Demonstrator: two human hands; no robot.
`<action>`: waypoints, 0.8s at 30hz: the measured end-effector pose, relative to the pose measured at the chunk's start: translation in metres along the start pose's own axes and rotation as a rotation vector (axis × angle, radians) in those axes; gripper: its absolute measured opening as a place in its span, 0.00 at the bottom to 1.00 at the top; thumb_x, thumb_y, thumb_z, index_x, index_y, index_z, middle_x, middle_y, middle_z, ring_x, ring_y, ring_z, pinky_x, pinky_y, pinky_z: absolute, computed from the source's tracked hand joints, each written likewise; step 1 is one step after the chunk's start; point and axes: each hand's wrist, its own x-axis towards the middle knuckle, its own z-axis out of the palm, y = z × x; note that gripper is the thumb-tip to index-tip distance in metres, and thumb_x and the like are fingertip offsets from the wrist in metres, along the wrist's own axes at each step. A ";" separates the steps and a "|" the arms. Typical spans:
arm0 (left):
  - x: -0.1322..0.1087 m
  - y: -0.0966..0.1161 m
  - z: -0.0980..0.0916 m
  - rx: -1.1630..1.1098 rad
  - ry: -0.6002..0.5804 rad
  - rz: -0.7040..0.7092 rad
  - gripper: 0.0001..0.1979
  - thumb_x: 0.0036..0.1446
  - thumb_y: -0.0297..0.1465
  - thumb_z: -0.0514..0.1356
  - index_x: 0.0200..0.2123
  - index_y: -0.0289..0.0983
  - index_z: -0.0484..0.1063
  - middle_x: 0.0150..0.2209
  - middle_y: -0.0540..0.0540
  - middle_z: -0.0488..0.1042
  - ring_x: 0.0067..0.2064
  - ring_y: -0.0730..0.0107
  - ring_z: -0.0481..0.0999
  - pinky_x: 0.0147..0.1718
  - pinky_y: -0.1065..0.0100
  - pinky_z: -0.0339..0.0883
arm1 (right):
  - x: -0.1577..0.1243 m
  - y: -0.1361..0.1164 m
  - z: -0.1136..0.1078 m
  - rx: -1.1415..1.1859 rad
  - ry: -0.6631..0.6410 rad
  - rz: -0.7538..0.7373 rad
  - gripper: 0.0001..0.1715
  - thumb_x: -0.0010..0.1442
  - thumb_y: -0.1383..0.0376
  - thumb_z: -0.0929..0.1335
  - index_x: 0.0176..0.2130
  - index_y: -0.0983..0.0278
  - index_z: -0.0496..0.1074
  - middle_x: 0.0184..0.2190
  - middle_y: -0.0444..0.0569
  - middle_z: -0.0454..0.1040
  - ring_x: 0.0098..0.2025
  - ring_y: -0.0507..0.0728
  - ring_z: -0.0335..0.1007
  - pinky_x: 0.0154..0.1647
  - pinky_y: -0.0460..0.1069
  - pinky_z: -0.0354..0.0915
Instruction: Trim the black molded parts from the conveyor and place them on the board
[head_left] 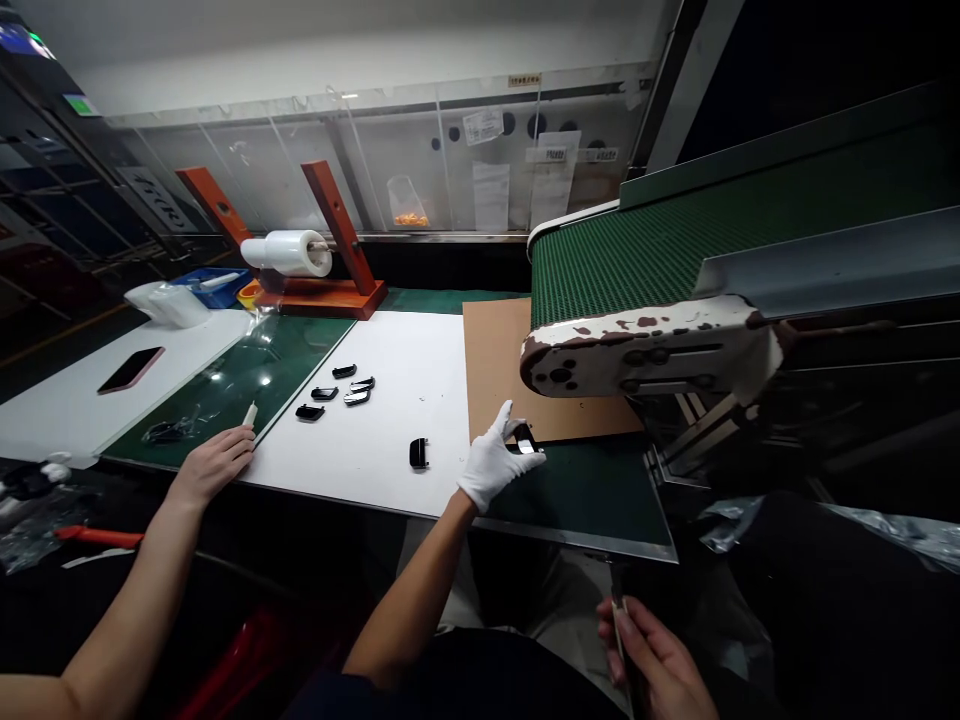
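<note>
My left hand (496,462), in a white glove, grips a glossy black plastic part (526,438) between thumb and fingers, over the front edge of the brown cardboard (495,370). My right hand (651,655) is bare and low at the right, in front of the table edge. Its fingers close round a slim pale-handled tool (619,622) with a dark upper end; the exact kind is unclear. One black part (418,454) lies alone on the white sheet (390,350), left of my gloved hand. Several more black parts (325,393) are grouped farther left.
A co-worker's hand (214,465) at the left holds a small pale pointed tool (250,412). A green conveyor (637,260) overhangs the cardboard. Behind stand a film roll (292,253) on an orange stand (330,295) and a blue tray (217,287). A phone (132,369) lies far left.
</note>
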 end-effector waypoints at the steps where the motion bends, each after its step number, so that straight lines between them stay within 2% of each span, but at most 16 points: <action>1: -0.010 0.009 -0.003 -0.033 -0.012 0.019 0.34 0.55 0.34 0.64 0.62 0.41 0.54 0.53 0.43 0.72 0.53 0.56 0.73 0.52 0.52 0.67 | 0.002 -0.006 -0.002 -0.072 -0.003 -0.047 0.23 0.46 0.48 0.74 0.32 0.65 0.76 0.24 0.47 0.72 0.21 0.50 0.61 0.23 0.46 0.61; 4: -0.041 0.033 -0.013 -0.121 -0.067 0.075 0.48 0.47 0.32 0.70 0.65 0.45 0.44 0.54 0.47 0.72 0.55 0.60 0.72 0.56 0.59 0.66 | 0.008 -0.025 -0.009 -0.289 -0.077 -0.182 0.25 0.53 0.46 0.69 0.39 0.64 0.76 0.22 0.44 0.69 0.23 0.51 0.62 0.27 0.46 0.62; 7: -0.065 0.050 -0.022 -0.264 -0.109 0.143 0.56 0.41 0.30 0.73 0.66 0.44 0.40 0.54 0.46 0.72 0.57 0.61 0.70 0.59 0.59 0.61 | 0.007 -0.045 -0.006 -0.450 -0.104 -0.325 0.23 0.59 0.48 0.65 0.43 0.61 0.73 0.23 0.42 0.68 0.23 0.52 0.61 0.26 0.47 0.61; 10: -0.081 0.061 -0.028 -0.374 -0.143 0.191 0.56 0.39 0.29 0.73 0.66 0.45 0.43 0.54 0.45 0.72 0.58 0.61 0.69 0.60 0.59 0.60 | -0.003 -0.064 0.006 -0.594 -0.106 -0.488 0.18 0.62 0.51 0.62 0.37 0.59 0.72 0.25 0.44 0.69 0.25 0.53 0.62 0.28 0.47 0.60; 12: -0.090 0.067 -0.029 -0.390 -0.167 0.207 0.54 0.38 0.29 0.73 0.65 0.45 0.46 0.54 0.44 0.72 0.58 0.59 0.69 0.60 0.60 0.60 | -0.011 -0.076 0.015 -0.688 -0.123 -0.593 0.18 0.64 0.51 0.60 0.35 0.59 0.70 0.26 0.44 0.69 0.27 0.54 0.64 0.30 0.48 0.60; 15: -0.101 0.076 -0.029 -0.434 -0.194 0.213 0.54 0.37 0.30 0.74 0.65 0.43 0.49 0.52 0.43 0.74 0.56 0.57 0.71 0.59 0.57 0.61 | -0.020 -0.090 0.025 -0.847 -0.228 -0.756 0.25 0.57 0.41 0.62 0.38 0.59 0.67 0.26 0.44 0.68 0.25 0.55 0.63 0.25 0.47 0.60; 18: -0.109 0.083 -0.026 -0.520 -0.242 0.201 0.53 0.37 0.33 0.74 0.64 0.42 0.50 0.52 0.42 0.73 0.53 0.57 0.73 0.57 0.59 0.64 | -0.024 -0.100 0.031 -0.975 -0.284 -0.887 0.33 0.49 0.36 0.65 0.36 0.60 0.65 0.21 0.40 0.63 0.19 0.52 0.57 0.18 0.46 0.55; 21: -0.113 0.086 -0.026 -0.535 -0.293 0.229 0.49 0.40 0.34 0.73 0.64 0.43 0.52 0.54 0.43 0.72 0.53 0.57 0.73 0.56 0.62 0.65 | -0.027 -0.106 0.035 -1.030 -0.322 -0.979 0.28 0.54 0.39 0.63 0.30 0.60 0.63 0.20 0.39 0.60 0.19 0.51 0.55 0.18 0.46 0.53; 24: -0.112 0.087 -0.028 -0.431 -0.330 0.306 0.48 0.42 0.34 0.72 0.64 0.44 0.53 0.54 0.43 0.72 0.53 0.58 0.73 0.56 0.62 0.65 | -0.029 -0.108 0.036 -1.062 -0.395 -1.047 0.25 0.59 0.43 0.62 0.27 0.61 0.60 0.19 0.39 0.60 0.19 0.50 0.54 0.19 0.45 0.52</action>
